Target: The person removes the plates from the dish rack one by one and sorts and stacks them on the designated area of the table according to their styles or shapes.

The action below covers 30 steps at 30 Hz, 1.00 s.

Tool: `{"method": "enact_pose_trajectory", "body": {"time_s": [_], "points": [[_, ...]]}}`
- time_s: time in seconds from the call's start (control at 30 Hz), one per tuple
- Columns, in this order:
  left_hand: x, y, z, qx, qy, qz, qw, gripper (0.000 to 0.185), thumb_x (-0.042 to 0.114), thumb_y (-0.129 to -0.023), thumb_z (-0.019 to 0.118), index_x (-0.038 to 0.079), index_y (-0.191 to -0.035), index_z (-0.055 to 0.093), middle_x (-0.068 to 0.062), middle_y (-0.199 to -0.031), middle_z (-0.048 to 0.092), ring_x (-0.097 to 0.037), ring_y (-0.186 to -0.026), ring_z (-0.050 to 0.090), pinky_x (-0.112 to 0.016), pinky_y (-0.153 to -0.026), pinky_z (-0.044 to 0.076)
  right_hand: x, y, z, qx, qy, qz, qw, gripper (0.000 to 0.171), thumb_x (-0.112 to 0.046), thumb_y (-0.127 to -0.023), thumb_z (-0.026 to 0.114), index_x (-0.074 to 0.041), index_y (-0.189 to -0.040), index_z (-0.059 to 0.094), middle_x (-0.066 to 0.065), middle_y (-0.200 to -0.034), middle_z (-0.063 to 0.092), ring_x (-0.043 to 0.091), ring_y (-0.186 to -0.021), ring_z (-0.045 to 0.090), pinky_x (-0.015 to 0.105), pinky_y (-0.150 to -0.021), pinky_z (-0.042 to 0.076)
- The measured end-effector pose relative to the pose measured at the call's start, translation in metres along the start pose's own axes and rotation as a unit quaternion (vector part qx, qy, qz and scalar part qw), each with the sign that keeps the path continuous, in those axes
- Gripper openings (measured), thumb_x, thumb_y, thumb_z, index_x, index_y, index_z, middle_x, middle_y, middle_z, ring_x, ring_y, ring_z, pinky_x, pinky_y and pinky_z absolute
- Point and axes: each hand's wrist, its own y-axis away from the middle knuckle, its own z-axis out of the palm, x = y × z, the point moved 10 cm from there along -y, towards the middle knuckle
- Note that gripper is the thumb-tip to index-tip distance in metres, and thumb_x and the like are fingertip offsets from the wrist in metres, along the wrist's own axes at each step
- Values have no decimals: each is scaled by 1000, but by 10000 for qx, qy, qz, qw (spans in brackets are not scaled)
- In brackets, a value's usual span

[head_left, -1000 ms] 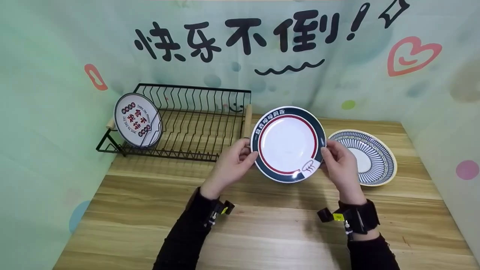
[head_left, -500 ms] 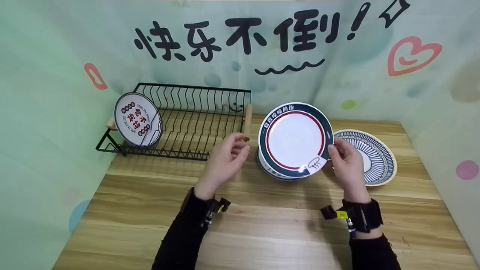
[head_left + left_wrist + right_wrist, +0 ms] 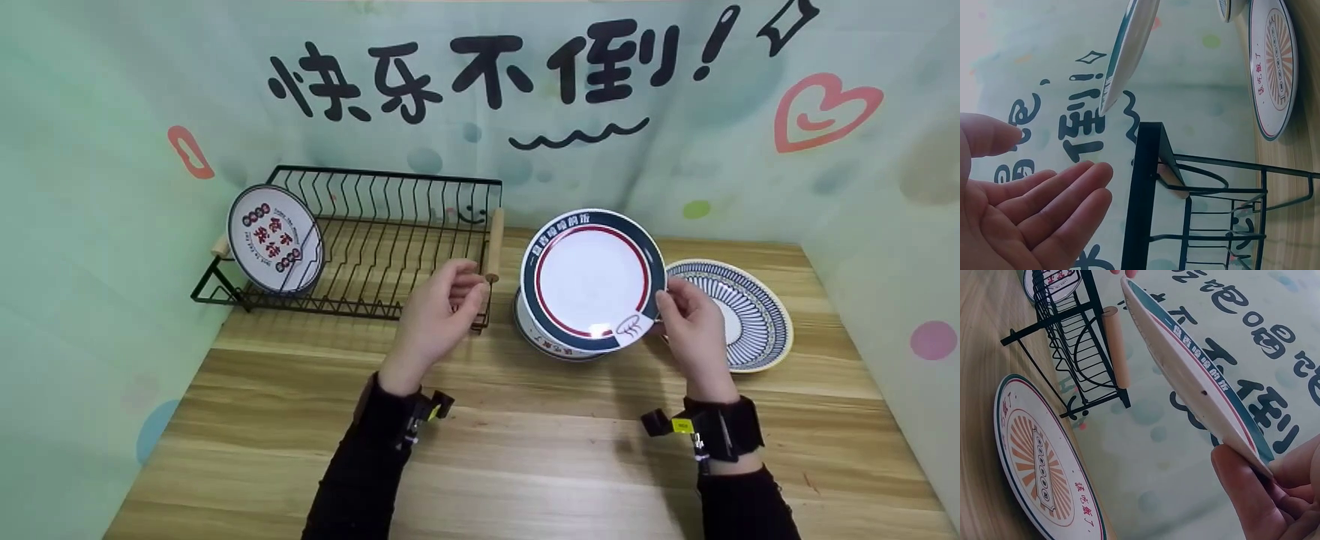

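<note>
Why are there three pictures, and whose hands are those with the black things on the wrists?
Those are one person's two hands. The black bands carry small cameras, and another camera sits on the person's head. So the big picture looks down from the head, and the other two look out from each wrist, which is why they seem tipped sideways.

The right hand pinches the edge of a white plate with a dark blue rim and holds it up, tilted. The left hand holds nothing; its fingers are relaxed, near the end of a black wire dish rack.

On the wooden table, another plate lies under the held one, and a striped blue plate lies to the right. One plate with red writing stands upright in the rack.
</note>
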Motion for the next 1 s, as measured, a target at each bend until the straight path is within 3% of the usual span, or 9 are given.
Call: {"method": "enact_pose_trajectory", "body": {"time_s": [0.57,1.0], "points": [[-11,-2,-8,119,-168,-139,9997,38,17,-97,61,-2,-130,54,-13,-116,68,-22,-104,65,-29,-93,52,24,-6,5,-160,273,542,9980,35,-9,-101,52,12,-129,54,27,-110,62,5,-79,62,24,-66,59],[-25,-5,-17,225,-322,-379,9985,38,18,-98,61,1,-132,54,-11,-116,67,-23,-104,65,-36,-93,52,27,-9,3,-58,999,295,9945,32,-8,-100,53,13,-124,58,29,-108,65,2,-78,59,14,-64,54]]}}
